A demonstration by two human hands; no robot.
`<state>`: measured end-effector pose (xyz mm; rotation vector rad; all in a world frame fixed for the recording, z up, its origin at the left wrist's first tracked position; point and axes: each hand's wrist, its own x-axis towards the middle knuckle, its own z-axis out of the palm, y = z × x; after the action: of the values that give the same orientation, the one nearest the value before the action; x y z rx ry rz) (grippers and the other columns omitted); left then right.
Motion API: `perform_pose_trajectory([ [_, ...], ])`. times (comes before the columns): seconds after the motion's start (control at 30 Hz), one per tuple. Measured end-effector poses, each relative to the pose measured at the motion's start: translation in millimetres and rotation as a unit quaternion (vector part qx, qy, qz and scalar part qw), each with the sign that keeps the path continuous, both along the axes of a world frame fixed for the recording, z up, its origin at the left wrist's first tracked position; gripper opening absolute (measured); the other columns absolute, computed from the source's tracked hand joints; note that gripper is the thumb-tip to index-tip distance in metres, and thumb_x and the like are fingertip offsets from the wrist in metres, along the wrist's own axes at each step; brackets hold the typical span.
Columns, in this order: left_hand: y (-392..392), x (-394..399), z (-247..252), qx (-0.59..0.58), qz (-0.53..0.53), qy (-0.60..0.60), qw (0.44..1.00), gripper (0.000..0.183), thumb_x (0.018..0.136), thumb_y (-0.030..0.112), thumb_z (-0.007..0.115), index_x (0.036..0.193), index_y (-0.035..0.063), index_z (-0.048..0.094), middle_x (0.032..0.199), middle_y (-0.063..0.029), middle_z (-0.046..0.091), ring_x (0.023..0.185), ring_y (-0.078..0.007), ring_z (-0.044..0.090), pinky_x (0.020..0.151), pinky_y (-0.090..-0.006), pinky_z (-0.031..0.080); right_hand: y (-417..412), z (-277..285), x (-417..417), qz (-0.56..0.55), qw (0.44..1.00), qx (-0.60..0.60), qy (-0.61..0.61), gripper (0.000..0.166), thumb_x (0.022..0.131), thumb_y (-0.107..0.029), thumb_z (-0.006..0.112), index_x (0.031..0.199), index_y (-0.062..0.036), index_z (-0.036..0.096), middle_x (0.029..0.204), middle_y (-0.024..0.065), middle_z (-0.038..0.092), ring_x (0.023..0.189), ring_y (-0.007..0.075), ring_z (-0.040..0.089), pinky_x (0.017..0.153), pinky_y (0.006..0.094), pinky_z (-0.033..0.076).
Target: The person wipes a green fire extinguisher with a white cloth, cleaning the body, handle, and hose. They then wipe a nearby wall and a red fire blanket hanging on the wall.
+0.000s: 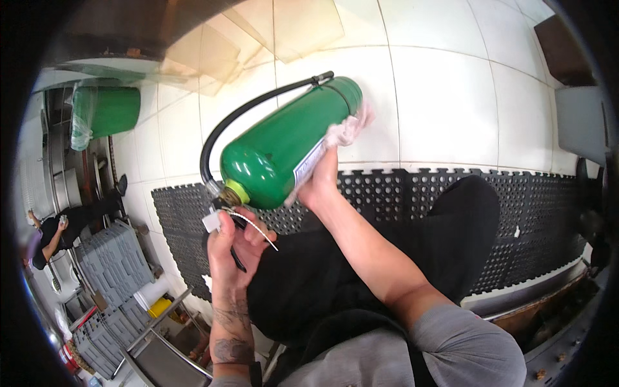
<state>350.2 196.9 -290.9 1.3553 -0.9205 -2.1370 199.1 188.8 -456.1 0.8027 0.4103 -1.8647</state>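
Note:
A green fire extinguisher (285,145) lies tilted in front of me, its valve end towards my lower left. My left hand (237,237) grips the valve and handle, where a white tag (211,221) and a pale plastic seal strap (256,227) hang. A black hose (232,111) curves from the valve along the cylinder's far side to its base. With my right hand (321,181) I press a pinkish-white cloth (346,130) against the near side of the cylinder, beside a printed label (309,162). The cloth partly hides the base.
Under my legs runs a black perforated rubber mat (372,193) on white floor tiles (445,96). Grey stacked crates (113,261) and a metal-framed cart (169,358) stand at left. Beyond them is another person (72,225). A green bin (113,111) with a plastic liner stands further off.

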Motion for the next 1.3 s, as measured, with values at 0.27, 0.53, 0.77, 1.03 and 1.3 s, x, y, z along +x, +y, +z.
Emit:
perform_pose_trajectory([
  [0.27,-6,1,-1,-0.003,-0.038,-0.004,0.999,0.046,0.105,0.049,0.048,0.107,0.0053,0.062,0.075,0.0021,0.044,0.070,-0.0138,0.045,0.079,-0.0405,0.047,-18,-127,-102,0.098,0.941,0.187,0.263,0.066,0.103,-0.058,0.038,0.145,-0.0080,0.040,0.132,0.0132,0.054,0.116,0.0248,0.056,0.099,0.0412,0.048],
  [0.53,-22,5,6,-0.044,-0.120,-0.012,0.992,0.042,0.104,0.042,0.054,0.113,0.0010,0.059,0.081,-0.0014,0.051,0.073,-0.0146,0.050,0.078,-0.0444,0.050,-2,-128,-93,0.205,0.742,0.272,0.577,0.052,0.104,-0.035,0.038,0.141,0.0022,0.041,0.138,0.0184,0.044,0.126,0.0316,0.044,0.109,0.0406,0.032],
  [0.77,-85,-42,27,-0.102,-0.215,-0.063,0.969,0.034,0.101,0.033,0.063,0.101,-0.0001,0.059,0.073,-0.0022,0.053,0.064,-0.0132,0.053,0.065,-0.0319,0.052,62,-74,-191,0.083,0.968,-0.150,0.183,0.057,0.104,-0.037,0.030,0.143,0.0004,0.047,0.145,0.0174,0.051,0.133,0.0326,0.049,0.114,0.0467,0.037],
  [1.03,-147,-149,67,-0.123,-0.507,-0.133,0.843,0.030,0.094,0.031,0.072,0.091,0.0027,0.061,0.069,-0.0007,0.052,0.061,-0.0116,0.052,0.060,-0.0294,0.049,144,16,-238,-0.010,0.932,-0.231,0.279,0.070,0.104,-0.055,0.027,0.146,-0.0028,0.045,0.149,0.0199,0.048,0.140,0.0411,0.042,0.118,0.0560,0.031],
  [1.3,-150,-219,93,-0.310,-0.764,-0.229,0.517,0.045,0.070,0.038,0.090,0.090,0.0029,0.071,0.075,-0.0030,0.068,0.069,-0.0131,0.062,0.065,-0.0298,0.049,199,36,-271,0.041,0.908,-0.041,0.415,0.062,0.108,-0.051,0.027,0.141,-0.0029,0.048,0.141,0.0160,0.054,0.132,0.0327,0.052,0.111,0.0487,0.044],
])
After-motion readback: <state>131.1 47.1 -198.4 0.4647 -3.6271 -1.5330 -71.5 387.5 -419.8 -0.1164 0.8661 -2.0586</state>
